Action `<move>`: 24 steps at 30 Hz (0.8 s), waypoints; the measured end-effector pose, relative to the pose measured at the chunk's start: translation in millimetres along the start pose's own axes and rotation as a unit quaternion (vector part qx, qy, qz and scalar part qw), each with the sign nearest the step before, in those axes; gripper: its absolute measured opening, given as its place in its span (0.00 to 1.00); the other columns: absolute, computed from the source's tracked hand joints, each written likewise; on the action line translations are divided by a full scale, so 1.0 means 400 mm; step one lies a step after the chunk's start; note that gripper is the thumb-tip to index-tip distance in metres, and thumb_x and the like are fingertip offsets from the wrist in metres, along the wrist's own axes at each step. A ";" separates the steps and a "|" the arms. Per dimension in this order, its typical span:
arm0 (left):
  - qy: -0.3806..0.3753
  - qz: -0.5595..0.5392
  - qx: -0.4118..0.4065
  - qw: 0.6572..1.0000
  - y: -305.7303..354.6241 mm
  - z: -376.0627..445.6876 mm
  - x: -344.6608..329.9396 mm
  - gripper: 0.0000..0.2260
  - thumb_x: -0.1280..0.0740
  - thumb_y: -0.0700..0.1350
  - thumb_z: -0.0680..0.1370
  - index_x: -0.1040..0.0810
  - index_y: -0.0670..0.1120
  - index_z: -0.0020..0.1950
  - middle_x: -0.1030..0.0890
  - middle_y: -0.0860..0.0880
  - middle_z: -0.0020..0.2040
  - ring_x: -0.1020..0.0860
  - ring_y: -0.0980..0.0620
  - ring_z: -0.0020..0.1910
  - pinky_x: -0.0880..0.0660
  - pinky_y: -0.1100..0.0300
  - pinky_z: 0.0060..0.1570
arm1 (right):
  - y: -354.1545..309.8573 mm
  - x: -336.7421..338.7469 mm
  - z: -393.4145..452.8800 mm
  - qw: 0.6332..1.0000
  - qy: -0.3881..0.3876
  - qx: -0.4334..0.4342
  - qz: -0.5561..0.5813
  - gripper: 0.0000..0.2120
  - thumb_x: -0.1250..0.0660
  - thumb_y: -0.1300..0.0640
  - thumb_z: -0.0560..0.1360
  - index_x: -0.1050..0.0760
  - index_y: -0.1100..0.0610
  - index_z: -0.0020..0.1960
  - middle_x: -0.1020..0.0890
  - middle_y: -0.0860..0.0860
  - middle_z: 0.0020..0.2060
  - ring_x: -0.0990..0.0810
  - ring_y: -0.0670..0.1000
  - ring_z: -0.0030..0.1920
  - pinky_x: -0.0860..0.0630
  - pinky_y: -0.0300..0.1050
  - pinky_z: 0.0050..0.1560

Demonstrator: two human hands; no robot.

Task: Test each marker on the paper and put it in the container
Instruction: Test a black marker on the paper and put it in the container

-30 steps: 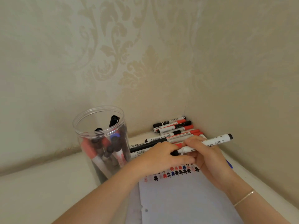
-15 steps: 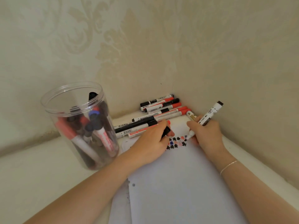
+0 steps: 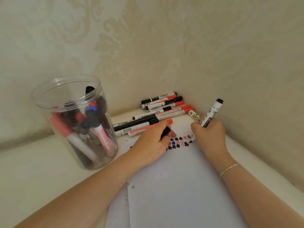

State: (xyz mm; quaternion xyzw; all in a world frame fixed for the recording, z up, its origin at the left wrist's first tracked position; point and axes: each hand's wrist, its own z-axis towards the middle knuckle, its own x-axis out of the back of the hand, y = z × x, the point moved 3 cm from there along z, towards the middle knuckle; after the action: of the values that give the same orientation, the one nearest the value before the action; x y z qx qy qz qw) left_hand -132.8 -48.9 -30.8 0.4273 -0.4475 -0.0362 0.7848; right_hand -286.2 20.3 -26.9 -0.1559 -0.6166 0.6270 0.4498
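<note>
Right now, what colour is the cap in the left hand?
Black cap, seen in the head view.

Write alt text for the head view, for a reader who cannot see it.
A person's right hand grips an uncapped white marker, tip down on a sheet of paper by a row of small test marks, while the left hand holds its black cap. More markers lie in the wall corner, and a clear plastic container of markers stands left.

White marker (image 3: 211, 113) with black end, tilted upright, tip on the paper (image 3: 181, 186) beside small black, red and blue marks. Clear container (image 3: 74, 122), upright, holds markers; others lie in the ledge's far corner.
</note>
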 end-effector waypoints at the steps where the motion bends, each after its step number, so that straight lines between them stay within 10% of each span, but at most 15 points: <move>1: 0.000 0.000 0.001 1.000 0.000 0.000 0.000 0.10 0.42 0.37 0.78 0.33 0.52 0.44 0.19 0.56 0.56 0.28 0.74 0.43 0.35 0.75 0.36 | -0.001 0.001 -0.001 1.000 0.002 0.004 0.002 0.17 0.37 0.66 0.70 0.42 0.56 0.30 0.36 0.51 0.25 0.40 0.48 0.26 0.43 0.35 0.21; 24: -0.005 0.000 -0.001 1.000 -0.002 -0.001 -0.004 0.14 0.42 0.37 0.79 0.35 0.57 0.41 0.19 0.57 0.54 0.27 0.70 0.38 0.36 0.72 0.35 | 0.011 0.004 0.005 0.999 0.011 -0.014 0.027 0.13 0.36 0.65 0.70 0.38 0.58 0.32 0.35 0.52 0.26 0.38 0.50 0.29 0.40 0.42 0.30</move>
State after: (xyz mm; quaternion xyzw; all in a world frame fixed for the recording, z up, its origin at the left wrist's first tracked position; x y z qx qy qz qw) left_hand -133.2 -48.4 -32.7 0.4260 -0.4514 -0.0389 0.7831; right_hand -290.3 21.2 -30.1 -0.1859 -0.6158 0.6286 0.4371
